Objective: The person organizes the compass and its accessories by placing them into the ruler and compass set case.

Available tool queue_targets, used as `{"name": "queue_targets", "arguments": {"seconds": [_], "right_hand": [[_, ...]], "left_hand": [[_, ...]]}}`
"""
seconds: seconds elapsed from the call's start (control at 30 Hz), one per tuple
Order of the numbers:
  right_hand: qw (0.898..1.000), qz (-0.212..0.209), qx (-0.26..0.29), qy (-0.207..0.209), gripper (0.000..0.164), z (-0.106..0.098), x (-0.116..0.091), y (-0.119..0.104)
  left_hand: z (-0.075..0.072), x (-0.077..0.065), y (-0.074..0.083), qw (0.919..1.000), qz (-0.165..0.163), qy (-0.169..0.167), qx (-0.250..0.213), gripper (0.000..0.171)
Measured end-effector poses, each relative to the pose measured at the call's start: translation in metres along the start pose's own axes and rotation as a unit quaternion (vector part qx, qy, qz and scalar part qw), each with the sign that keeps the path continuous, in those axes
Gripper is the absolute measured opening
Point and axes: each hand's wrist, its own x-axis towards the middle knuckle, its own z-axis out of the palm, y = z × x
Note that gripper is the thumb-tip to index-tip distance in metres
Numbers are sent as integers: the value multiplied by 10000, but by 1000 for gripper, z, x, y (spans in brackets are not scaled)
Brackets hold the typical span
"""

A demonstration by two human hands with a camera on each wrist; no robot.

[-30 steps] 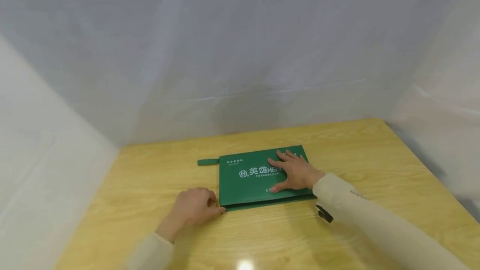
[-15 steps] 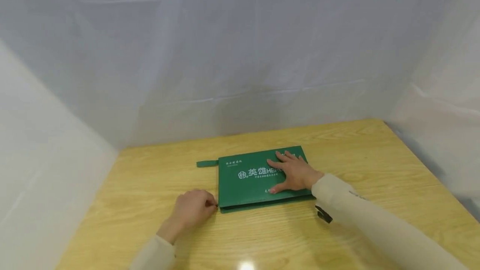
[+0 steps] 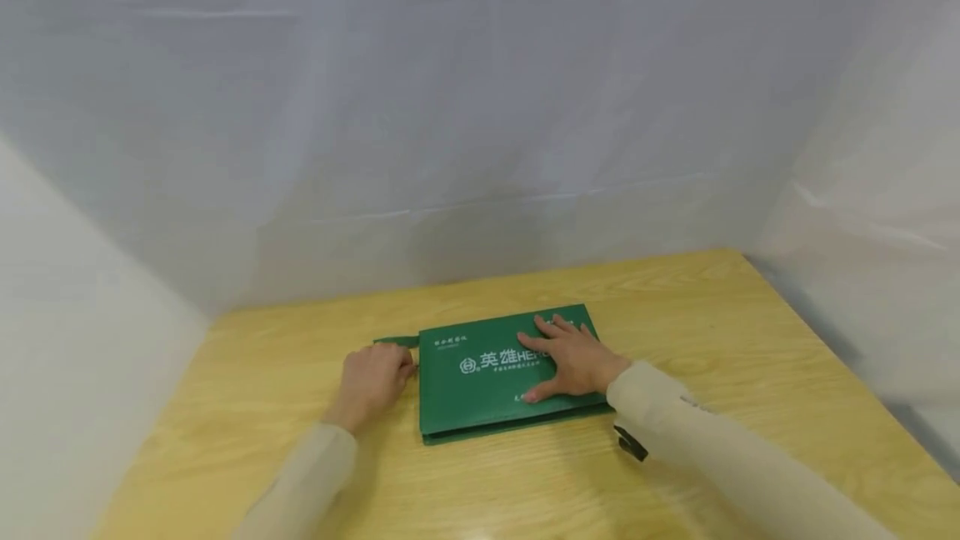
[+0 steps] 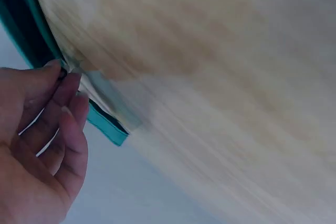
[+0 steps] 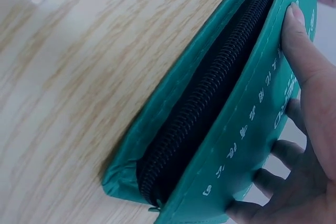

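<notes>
A green zip pouch (image 3: 468,397) with white lettering lies flat on the table. My left hand (image 3: 375,377) is at its left side, close to the green wrist strap (image 3: 397,342). Thumb and forefinger pinch a small dark zipper pull (image 4: 63,73) in the left wrist view. Spread over the pouch's right half, my right hand (image 3: 573,361) presses on the cover with its fingers extended. Along the near side, a black zipper (image 5: 210,80) runs between the two covers, its teeth meshed in the right wrist view.
The wooden table (image 3: 247,407) reaches out on all sides of the pouch. White sheeting (image 3: 450,123) hangs behind the table and along both sides. A dark tab (image 3: 631,443) hangs from the right sleeve.
My left hand has moved from the pouch's near left corner up along its left side, toward the strap. My right hand stays on the cover. The whole view has shifted slightly.
</notes>
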Motion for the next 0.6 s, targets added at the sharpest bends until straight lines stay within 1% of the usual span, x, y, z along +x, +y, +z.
{"name": "queue_targets", "arguments": {"seconds": [0.07,0.13,0.3,0.4,0.47,0.53,0.6], "right_hand": [[10000,-9,-15,29,92,0,0,-1],[10000,9,-42,46,92,0,0,-1],[10000,16,-55,35,92,-2,-1,-1],[10000,45,-47,32,92,-3,-1,1],[9999,87,-63,39,92,-3,0,1],[9999,124,-89,38,93,-3,0,2],[9998,142,-107,16,93,-4,0,3]], "left_hand": [[0,10,-3,9998,-207,-23,-28,16],[0,19,-5,9994,-329,-5,-61,17],[-2,37,-7,9986,-502,-156,-95,15],[-2,42,-7,9980,-547,-297,-100,14],[-3,44,-7,9974,-578,-389,-181,12],[-4,44,-8,9964,-676,-452,-243,10],[-6,44,-8,9951,-820,-432,-346,17]]}}
